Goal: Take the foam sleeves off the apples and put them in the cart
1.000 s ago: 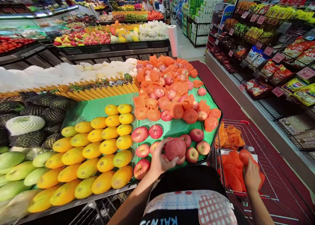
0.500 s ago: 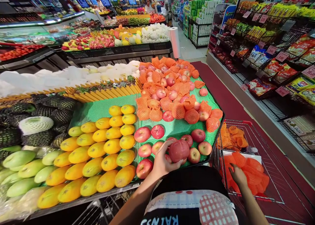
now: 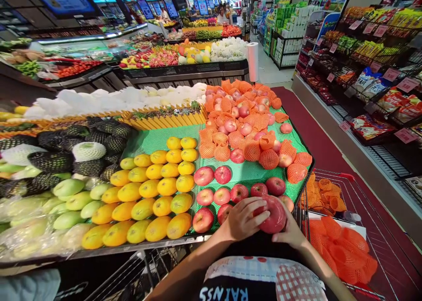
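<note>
A large red apple (image 3: 275,215) is held in front of my body, over the near edge of the display. My left hand (image 3: 245,219) has its fingers laid over the apple's left side. From the right, my right hand (image 3: 292,230) grips the same apple, its thumb below and its fingers partly hidden behind. Bare red apples (image 3: 203,220) stand in short rows on the green mat (image 3: 237,173) just beyond and left of my hands. Farther back lies a heap of apples, many in orange foam nets (image 3: 252,149).
Rows of yellow melons (image 3: 163,205) fill the left section, with green fruit (image 3: 79,201) beyond. To my right stands a wire shopping cart (image 3: 349,176) holding loose orange nets (image 3: 343,248). Snack shelves (image 3: 372,85) line the far right. A plastic bag roll (image 3: 252,61) stands behind.
My right hand has come up from the orange nets in the cart to the apple. Both hands now hold it, slightly lower and farther right. The view has swung left.
</note>
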Available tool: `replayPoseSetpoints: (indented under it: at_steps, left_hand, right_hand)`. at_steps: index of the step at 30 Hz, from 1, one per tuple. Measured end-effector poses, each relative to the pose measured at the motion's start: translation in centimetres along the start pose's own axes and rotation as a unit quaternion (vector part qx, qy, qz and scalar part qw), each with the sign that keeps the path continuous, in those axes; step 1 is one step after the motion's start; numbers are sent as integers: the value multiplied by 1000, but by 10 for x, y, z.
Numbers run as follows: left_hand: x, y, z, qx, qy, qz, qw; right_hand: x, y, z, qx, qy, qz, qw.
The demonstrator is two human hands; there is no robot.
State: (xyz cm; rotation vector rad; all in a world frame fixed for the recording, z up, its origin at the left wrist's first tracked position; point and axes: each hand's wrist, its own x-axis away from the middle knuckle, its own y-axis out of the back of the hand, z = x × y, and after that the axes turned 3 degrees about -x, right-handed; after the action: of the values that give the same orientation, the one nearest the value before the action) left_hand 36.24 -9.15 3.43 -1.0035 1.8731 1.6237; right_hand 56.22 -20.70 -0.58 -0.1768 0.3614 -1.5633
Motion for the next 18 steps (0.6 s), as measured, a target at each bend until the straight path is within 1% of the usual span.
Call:
replayPoseSetpoints:
  at_steps: [2,4,6,8,9,10,12,14,15,17,18]
  left_hand:
    - [0,3,-1,37,39,2,999]
    - [-5,10,-2,94,90,27,991]
    - [-12,18,-3,140,140,94,976]
    - [-21,23,-1,163,173,171,956]
    - [-25,23,1,168,179,196,949]
    - [-28,20,6,167,182,210,946]
    - [-32,11,22,144,197,208,947]
    - [-33,-2,46,85,243,188,948]
    - [-32,-8,61,46,279,180,942]
    - [-29,-17,92,-31,349,181,919]
    - [-26,-19,106,-59,374,187,906]
  right_hand:
    - [-5,-1,-4,-7,12,-16,1000]
    - [-8,1,-3,6,18,-28,999]
    - [-10,3,1,35,14,-27,999]
    - [-12,3,5,55,-3,-18,998]
    - [-13,3,6,55,-15,-17,998]
    - [-13,2,6,49,-28,-18,998]
    - [-13,3,2,32,-47,-36,998]
    - [-10,8,-5,27,-46,-67,996]
    - [-8,12,-9,30,-42,-80,996]
    - [-2,23,-18,34,-36,-101,994]
    - [2,28,-23,33,-34,-108,993]
